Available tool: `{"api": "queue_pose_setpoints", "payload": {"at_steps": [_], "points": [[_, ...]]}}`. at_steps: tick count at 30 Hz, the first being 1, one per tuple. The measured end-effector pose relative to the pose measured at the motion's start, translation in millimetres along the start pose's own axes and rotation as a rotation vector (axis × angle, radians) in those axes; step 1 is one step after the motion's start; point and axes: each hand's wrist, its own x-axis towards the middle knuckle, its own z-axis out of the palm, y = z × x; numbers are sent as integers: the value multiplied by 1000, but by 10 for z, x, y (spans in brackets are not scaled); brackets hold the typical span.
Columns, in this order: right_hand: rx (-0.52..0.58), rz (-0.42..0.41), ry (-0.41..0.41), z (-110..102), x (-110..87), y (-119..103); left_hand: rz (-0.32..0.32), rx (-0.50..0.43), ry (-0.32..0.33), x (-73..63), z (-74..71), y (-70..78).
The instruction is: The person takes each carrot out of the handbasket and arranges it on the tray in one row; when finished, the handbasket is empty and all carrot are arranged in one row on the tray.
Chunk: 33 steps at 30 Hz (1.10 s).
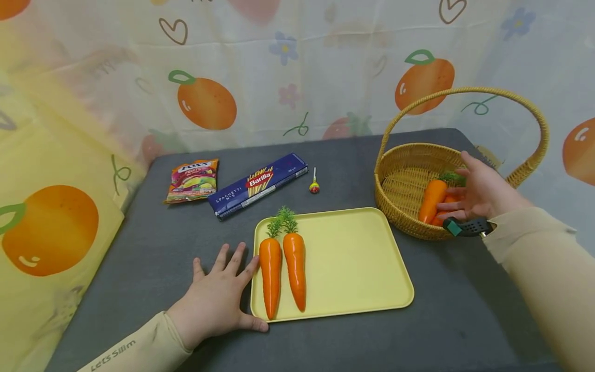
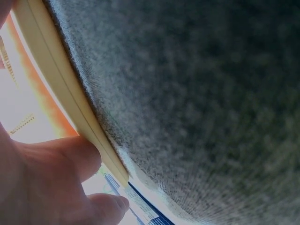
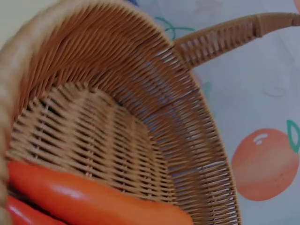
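Observation:
Two orange carrots [image 1: 271, 279] with green tops lie side by side at the left end of a yellow tray [image 1: 353, 263]. My left hand [image 1: 218, 299] is spread on the table at the tray's left edge, its fingertips and thumb right at the rim. In the left wrist view, fingers [image 2: 84, 157] meet the tray's side [image 2: 61, 89]. My right hand [image 1: 485, 191] reaches over the right side of a wicker basket [image 1: 400, 181], fingers apart and loosely extended. Beneath it more carrots [image 1: 432, 201] lie in the basket, partly hidden by the hand; the right wrist view shows them [image 3: 93, 197] without the fingers.
Behind the tray lie a blue spaghetti box [image 1: 257, 186], a candy bag [image 1: 192, 181] and a lollipop [image 1: 314, 186]. The basket's tall handle [image 1: 465, 90] arches above the right hand. A fruit-printed curtain [image 1: 297, 72] hangs at the table's back and sides.

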Motion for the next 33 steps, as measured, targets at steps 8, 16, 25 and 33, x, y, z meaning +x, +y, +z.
{"api": "queue_pose_setpoints", "payload": {"at_steps": [8, 16, 25, 33], "points": [[-245, -32, -13, 137, 120, -33, -13, -1, -7, 5, 7, -4], [-354, -65, 40, 209, 387, -64, -14, -8, 10, -6, 27, -4], [-444, -41, 141, 352, 647, -159, -17, -13, 1, -13, 5, 9], [-456, -67, 317, 446, 769, -155, -25, -7, 6, -26, 24, 1]]}}
